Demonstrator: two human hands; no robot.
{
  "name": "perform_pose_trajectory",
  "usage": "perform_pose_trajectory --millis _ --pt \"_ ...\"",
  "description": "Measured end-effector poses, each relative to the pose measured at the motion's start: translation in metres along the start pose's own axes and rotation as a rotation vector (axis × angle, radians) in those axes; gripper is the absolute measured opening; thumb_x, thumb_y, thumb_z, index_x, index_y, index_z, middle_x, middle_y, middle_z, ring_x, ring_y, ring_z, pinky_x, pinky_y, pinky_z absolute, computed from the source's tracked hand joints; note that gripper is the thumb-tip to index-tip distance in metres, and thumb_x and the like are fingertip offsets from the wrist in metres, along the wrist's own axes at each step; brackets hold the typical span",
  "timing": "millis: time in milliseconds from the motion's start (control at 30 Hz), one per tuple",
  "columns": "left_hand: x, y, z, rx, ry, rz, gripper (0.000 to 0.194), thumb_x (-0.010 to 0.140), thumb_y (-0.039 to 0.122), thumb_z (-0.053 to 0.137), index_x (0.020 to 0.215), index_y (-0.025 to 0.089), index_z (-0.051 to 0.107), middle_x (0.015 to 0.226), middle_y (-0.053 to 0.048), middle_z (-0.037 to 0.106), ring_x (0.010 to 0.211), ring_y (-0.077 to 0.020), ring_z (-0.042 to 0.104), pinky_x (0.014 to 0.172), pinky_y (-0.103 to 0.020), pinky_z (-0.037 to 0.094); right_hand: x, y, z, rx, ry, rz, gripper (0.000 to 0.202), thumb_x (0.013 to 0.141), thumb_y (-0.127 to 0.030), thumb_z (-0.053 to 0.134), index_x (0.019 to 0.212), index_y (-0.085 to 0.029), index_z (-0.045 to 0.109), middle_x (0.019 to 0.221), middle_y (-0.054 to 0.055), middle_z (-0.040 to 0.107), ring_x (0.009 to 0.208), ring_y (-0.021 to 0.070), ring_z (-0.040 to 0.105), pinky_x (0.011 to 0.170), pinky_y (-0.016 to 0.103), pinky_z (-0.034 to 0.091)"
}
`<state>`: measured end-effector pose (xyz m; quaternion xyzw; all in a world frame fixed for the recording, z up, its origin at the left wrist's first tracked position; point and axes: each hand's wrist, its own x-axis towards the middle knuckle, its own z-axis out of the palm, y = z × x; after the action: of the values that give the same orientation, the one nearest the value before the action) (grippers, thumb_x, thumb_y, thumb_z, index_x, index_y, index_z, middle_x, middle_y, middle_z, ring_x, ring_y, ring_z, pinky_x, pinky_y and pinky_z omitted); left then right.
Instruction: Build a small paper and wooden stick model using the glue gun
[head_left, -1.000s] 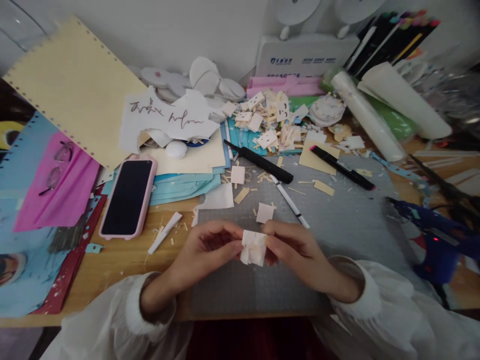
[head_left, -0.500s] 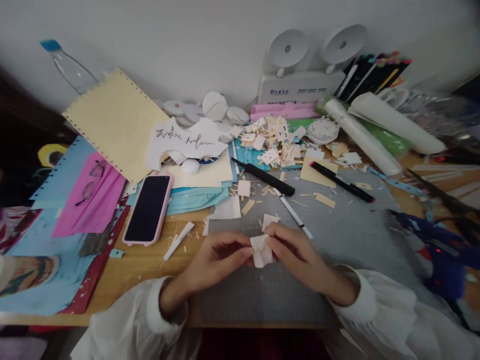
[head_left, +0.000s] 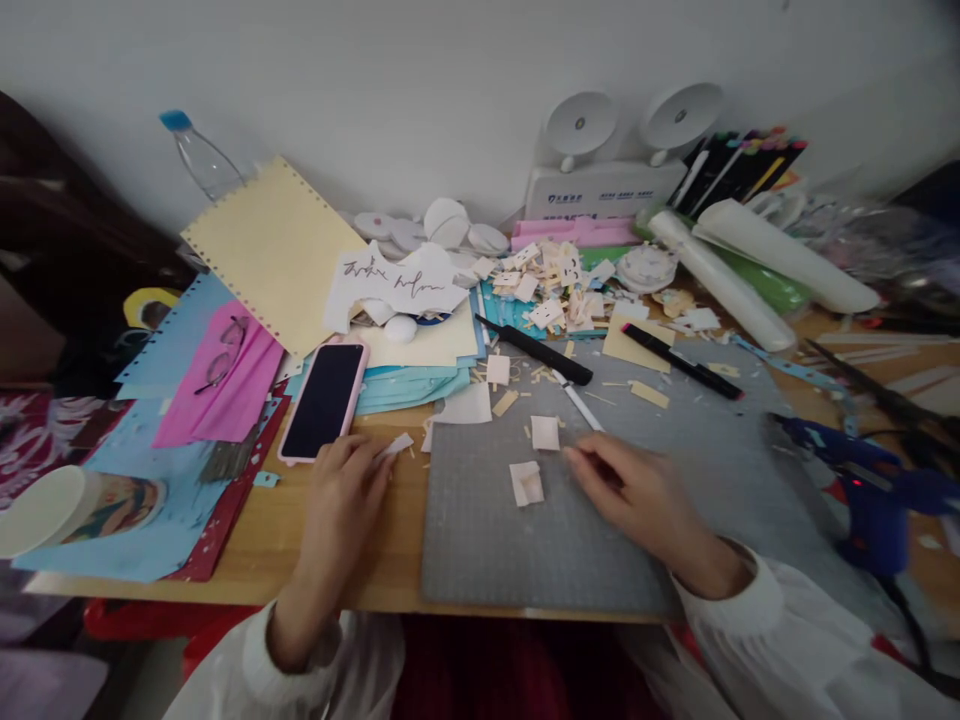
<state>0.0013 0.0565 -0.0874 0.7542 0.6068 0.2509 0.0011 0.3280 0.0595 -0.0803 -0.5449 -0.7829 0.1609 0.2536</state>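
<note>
My left hand (head_left: 345, 495) is at the left of the cutting mat (head_left: 480, 550), its fingers closed on a narrow white folded paper strip (head_left: 397, 445). Most of the strip is hidden under those fingers. Over the mat, my right hand (head_left: 637, 490) has its fingers curled together; whatever they may pinch is hidden or too small to name. A creased white paper piece (head_left: 526, 484) lies between the hands. Just behind it is a flat pale square (head_left: 545, 433) with tiny sticks at its edge. A white pen (head_left: 581, 402) lies near my right fingertips.
A phone (head_left: 324, 403) lies beyond my left hand, with a paper cup (head_left: 82, 508) farther left. At right rests a blue glue gun (head_left: 862, 490) with a red light. A black cutter-like tool (head_left: 536, 350), a black marker (head_left: 679, 360) and small paper figures (head_left: 551, 285) lie at the back.
The creased white paper left both hands and now lies on the mat. My left hand moved left onto the paper strip; my right hand moved right. The view shifted slightly.
</note>
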Motion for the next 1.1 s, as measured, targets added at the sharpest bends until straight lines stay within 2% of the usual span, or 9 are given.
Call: perform_pose_trajectory --millis 100,267,367,533,633,733,900,1033,1100 --pt "0.002 0.011 -0.005 -0.136 0.044 0.005 0.01 0.09 0.024 0.056 0.094 0.018 0.063 0.093 -0.007 0.065 0.088 -0.0215 0.059 0.079 -0.036 0.047 -0.014 0.01 -0.01 -0.015 0.111 0.065 0.019 0.094 -0.034 0.048 0.083 -0.02 0.056 0.065 -0.001 0.058 0.054 0.0122 0.054 0.055 0.026 0.037" --pt "-0.003 0.039 -0.016 -0.467 -0.018 -0.195 0.011 0.086 0.027 0.063 0.095 0.02 0.064 0.086 -0.001 0.067 0.075 -0.0135 0.06 0.068 -0.024 0.049 -0.022 0.021 -0.024 -0.054 0.16 0.149 0.018 0.092 -0.035 0.05 0.083 -0.021 0.058 0.066 -0.002 0.059 0.054 0.0118 0.053 0.054 0.025 0.038" --pt "-0.009 0.053 -0.019 -0.605 -0.07 -0.238 0.01 0.085 0.025 0.064 0.094 0.021 0.065 0.088 0.0 0.068 0.079 -0.0126 0.062 0.07 -0.021 0.05 -0.003 0.025 -0.03 -0.043 0.156 0.147 0.016 0.091 -0.034 0.051 0.086 -0.021 0.058 0.074 0.0 0.061 0.062 0.0142 0.056 0.059 0.027 0.041" --pt "-0.02 0.072 -0.017 -0.762 -0.155 -0.304 0.008 0.086 0.025 0.063 0.093 0.021 0.063 0.086 0.001 0.067 0.08 -0.0119 0.064 0.072 -0.019 0.051 0.059 0.032 -0.025 -0.196 0.123 0.012 0.017 0.09 -0.029 0.047 0.094 -0.018 0.058 0.09 0.008 0.062 0.087 0.0222 0.059 0.075 0.033 0.047" --pt "-0.026 0.086 -0.015 -0.885 -0.292 -0.371 0.009 0.089 0.029 0.058 0.093 0.021 0.06 0.086 0.001 0.066 0.081 -0.0119 0.064 0.072 -0.019 0.051 0.092 0.037 -0.011 -0.257 0.076 -0.008 0.021 0.088 -0.031 0.049 0.099 -0.016 0.06 0.097 0.012 0.061 0.097 0.0279 0.058 0.084 0.04 0.046" --pt "-0.03 0.099 -0.011 -0.975 -0.438 -0.394 0.011 0.092 0.032 0.054 0.093 0.021 0.058 0.09 0.0 0.066 0.088 -0.013 0.065 0.077 -0.02 0.051 0.113 0.043 0.004 -0.282 0.029 -0.023 0.024 0.085 -0.033 0.054 0.099 -0.015 0.062 0.097 0.015 0.061 0.097 0.0307 0.057 0.085 0.044 0.046" --pt "-0.029 0.116 -0.001 -1.09 -0.582 -0.378 0.008 0.094 0.03 0.05 0.097 0.023 0.052 0.115 -0.004 0.067 0.115 -0.0169 0.06 0.094 -0.026 0.047 0.124 0.052 0.015 -0.288 0.051 -0.055 0.021 0.081 -0.027 0.058 0.095 -0.013 0.064 0.096 0.015 0.059 0.096 0.0311 0.056 0.085 0.045 0.045" --pt "-0.023 0.123 0.009 -1.15 -0.556 -0.346 0.006 0.095 0.028 0.048 0.098 0.023 0.05 0.124 -0.005 0.063 0.124 -0.0171 0.054 0.1 -0.028 0.044 0.118 0.05 -0.001 -0.265 0.173 -0.06 0.025 0.084 -0.03 0.055 0.102 -0.014 0.062 0.099 0.015 0.058 0.099 0.0307 0.054 0.088 0.045 0.043" --pt "-0.018 0.124 0.012 -1.109 -0.51 -0.312 0.007 0.095 0.027 0.048 0.099 0.023 0.052 0.119 -0.005 0.064 0.119 -0.0164 0.057 0.098 -0.027 0.045 0.111 0.045 -0.016 -0.254 0.232 -0.059 0.027 0.086 -0.031 0.053 0.105 -0.013 0.06 0.102 0.015 0.057 0.098 0.0299 0.053 0.089 0.045 0.043"
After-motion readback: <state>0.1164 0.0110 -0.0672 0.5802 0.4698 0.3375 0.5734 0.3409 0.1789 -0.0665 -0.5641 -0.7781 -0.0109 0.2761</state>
